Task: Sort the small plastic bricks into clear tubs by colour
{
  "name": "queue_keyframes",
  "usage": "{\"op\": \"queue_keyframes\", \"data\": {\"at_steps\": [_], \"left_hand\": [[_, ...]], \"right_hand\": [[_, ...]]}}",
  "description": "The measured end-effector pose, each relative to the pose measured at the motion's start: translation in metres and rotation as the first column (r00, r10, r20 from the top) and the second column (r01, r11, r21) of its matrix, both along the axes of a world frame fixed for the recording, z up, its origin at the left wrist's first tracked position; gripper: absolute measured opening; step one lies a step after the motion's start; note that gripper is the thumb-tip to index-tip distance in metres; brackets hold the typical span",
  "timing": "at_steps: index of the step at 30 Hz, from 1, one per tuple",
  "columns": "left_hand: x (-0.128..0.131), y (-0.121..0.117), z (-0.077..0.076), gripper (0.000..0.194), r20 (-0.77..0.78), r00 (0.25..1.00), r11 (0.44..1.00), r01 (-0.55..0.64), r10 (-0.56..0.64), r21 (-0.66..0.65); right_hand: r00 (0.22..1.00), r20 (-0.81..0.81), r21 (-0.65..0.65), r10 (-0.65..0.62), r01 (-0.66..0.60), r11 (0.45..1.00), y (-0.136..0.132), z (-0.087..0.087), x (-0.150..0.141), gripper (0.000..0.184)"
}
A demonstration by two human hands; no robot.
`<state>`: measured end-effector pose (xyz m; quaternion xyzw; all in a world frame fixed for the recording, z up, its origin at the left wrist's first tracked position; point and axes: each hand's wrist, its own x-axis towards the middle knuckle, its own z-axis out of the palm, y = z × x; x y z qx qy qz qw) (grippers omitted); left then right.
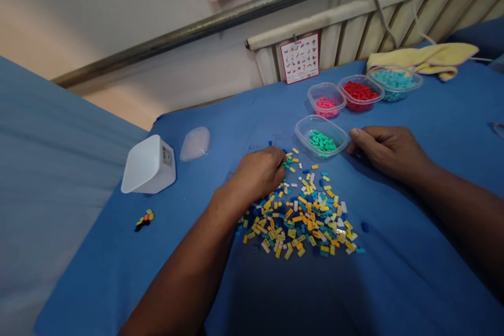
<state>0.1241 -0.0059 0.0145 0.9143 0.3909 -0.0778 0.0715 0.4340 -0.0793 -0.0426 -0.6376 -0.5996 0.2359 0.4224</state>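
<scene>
Left hand [260, 172] was curled, fingertips pinched on a small green brick [284, 165] at the top edge of the brick pile [299, 215]. The grip looked shallow, and most of the brick was hidden by the fingers. Right hand [384, 148] was loosely closed, thumb pressed along the fingers, resting on the blue cloth [394, 273] just beside the green tub [322, 135]. I couldn't tell whether it held anything; it wasn't clearly gripping the tub.

Risks as I judged them:
- The brick was tiny and held only by the fingertips. A slip would drop it back into the mixed pile, where it's hard to find again among yellow, blue and white pieces.
- The left wrist and forearm lay over the pile's left side. Any sweep would scatter bricks across the cloth; a few strays already sat apart, one blue piece [365, 227] to the right.
- The green tub was light, shallow and near the pile. A knock from either hand could tip it or slide it on the cloth, since nothing clearly braced it.
- The pink tub [326, 98], red tub [361, 92] and teal tub [395, 83] stood touching or nearly so in a row behind. An overreach could put a brick in the wrong one.
- The white box [149, 165] and clear lid [195, 143] were well apart to the left, so low risk. A small built piece [144, 219] lay near the cloth's left edge and could roll off if the cloth got tugged.
</scene>
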Motion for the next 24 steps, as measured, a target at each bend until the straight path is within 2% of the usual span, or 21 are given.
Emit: {"op": "queue_keyframes", "data": {"at_steps": [4,8,11,14,17,20,24], "left_hand": [[-0.004,0.0,0.0,0.021,0.055,0.998,1.0,0.007,-0.007,0.002],[-0.003,0.001,0.012,0.019,0.231,0.971,0.998,-0.051,0.06,-0.045],[0.009,0.005,0.024,0.018,0.326,0.938,0.993,-0.102,0.118,-0.064],[0.031,0.015,0.031,0.018,0.371,0.926,0.997,-0.072,0.072,-0.014],[0.054,0.026,0.031,0.021,0.387,0.922,0.998,-0.033,0.013,0.044],[0.068,0.034,0.028,0.028,0.373,0.928,0.997,-0.046,0.018,0.066],[0.057,0.033,0.028,0.034,0.408,0.91,0.995,-0.093,0.074,0.028]], "right_hand": [[1.0,-0.014,-0.021,0.009,-0.009,1.0,0.001,0.001,0.0,0.061],[0.999,-0.027,-0.026,0.019,-0.02,0.999,0.004,0.0,0.0,0.061],[0.999,-0.036,-0.016,0.024,-0.024,1.0,0.007,0.0,0.0,0.063],[0.999,-0.044,-0.015,0.012,-0.013,1.0,0.008,0.001,0.0,0.062],[0.998,-0.061,-0.025,0.007,-0.008,1.0,0.008,0.002,0.0,0.06],[0.997,-0.077,-0.02,0.009,-0.011,1.0,0.009,0.003,-0.001,0.059],[0.996,-0.084,-0.01,-0.002,0.001,1.0,0.009,0.001,-0.001,0.058]]}}
